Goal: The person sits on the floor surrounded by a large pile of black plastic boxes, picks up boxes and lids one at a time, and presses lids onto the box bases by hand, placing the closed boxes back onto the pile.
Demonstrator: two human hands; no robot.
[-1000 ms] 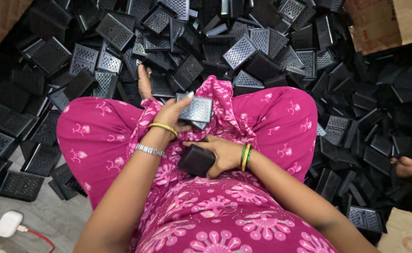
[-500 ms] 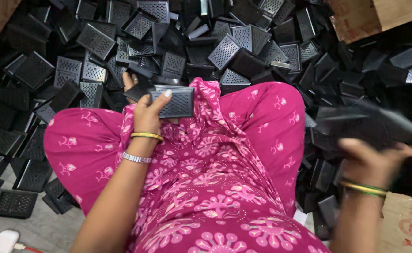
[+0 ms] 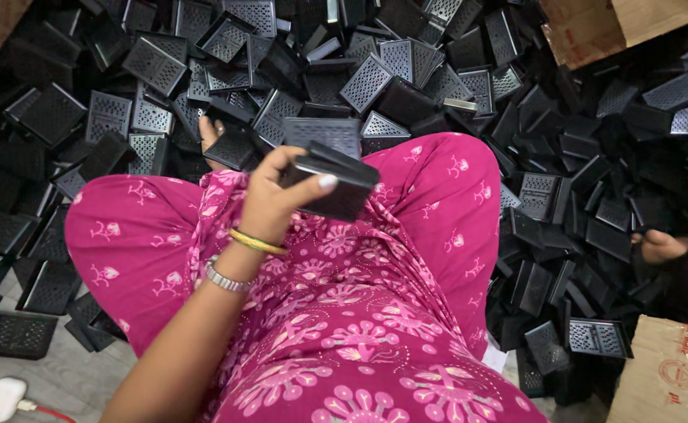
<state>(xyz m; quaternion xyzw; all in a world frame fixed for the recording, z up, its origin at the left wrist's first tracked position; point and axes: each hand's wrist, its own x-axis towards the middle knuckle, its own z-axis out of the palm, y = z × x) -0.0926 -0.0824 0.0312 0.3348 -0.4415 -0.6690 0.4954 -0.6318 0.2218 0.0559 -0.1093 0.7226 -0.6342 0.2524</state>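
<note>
Down at far left, a white charger lies on the floor. Moving right, our left hand has its fingers clamped on a black grille casing, thumb pressing its near edge; we'd keep that grip firm and level. Its long axis runs out rightward past the fingertips, tilting slightly down. Our right hand is out of sight.

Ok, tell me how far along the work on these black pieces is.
Done: no finished stack shows, and the inside of the cardboard box at lower right cannot be seen. In hand: the left hand grips one black piece above the lap; the right hand is out of view. Left: a big loose heap of black pieces lies all around the legs.
</note>
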